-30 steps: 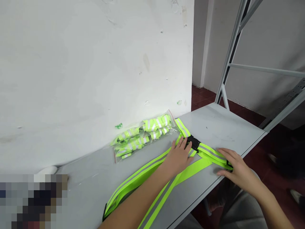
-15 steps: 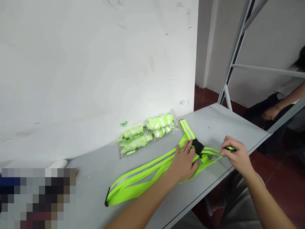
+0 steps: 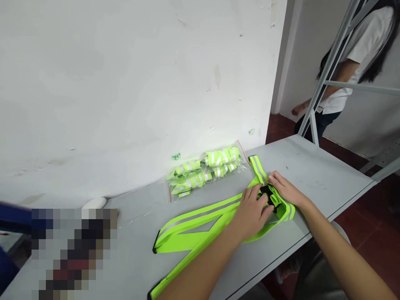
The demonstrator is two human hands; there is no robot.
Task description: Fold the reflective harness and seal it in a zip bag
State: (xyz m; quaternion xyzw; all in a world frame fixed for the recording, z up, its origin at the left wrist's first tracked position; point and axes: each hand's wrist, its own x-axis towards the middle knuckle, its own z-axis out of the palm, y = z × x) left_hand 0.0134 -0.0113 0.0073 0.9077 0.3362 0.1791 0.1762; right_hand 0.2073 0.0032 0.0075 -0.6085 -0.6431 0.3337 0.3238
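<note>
A neon-green reflective vest made of straps [image 3: 204, 212] with grey stripes lies spread on the grey table. My left hand [image 3: 251, 210] is on the straps beside the black buckle [image 3: 268, 195], its fingers curled round the strap at the buckle's left side. Close by on the right, my right hand [image 3: 286, 189] holds a strap folded back over the buckle, which partly covers it. This strap bends into a loop [image 3: 288, 211] below my right hand. Black sliders sit at the strap ends, and my left forearm hides part of the lower strap.
Clear plastic bags of rolled green reflective straps [image 3: 221, 157] lie against the white wall [image 3: 140, 83]. A white rounded object [image 3: 94, 203] and a pixelated patch are at left. A metal frame [image 3: 325, 83] rises at the table's right end, with a person [image 3: 368, 54] behind it.
My right hand has moved left to the buckle, folding back the strap it held stretched out. The lower strap has spread apart at the left. The view has shifted, and the person behind has moved.
</note>
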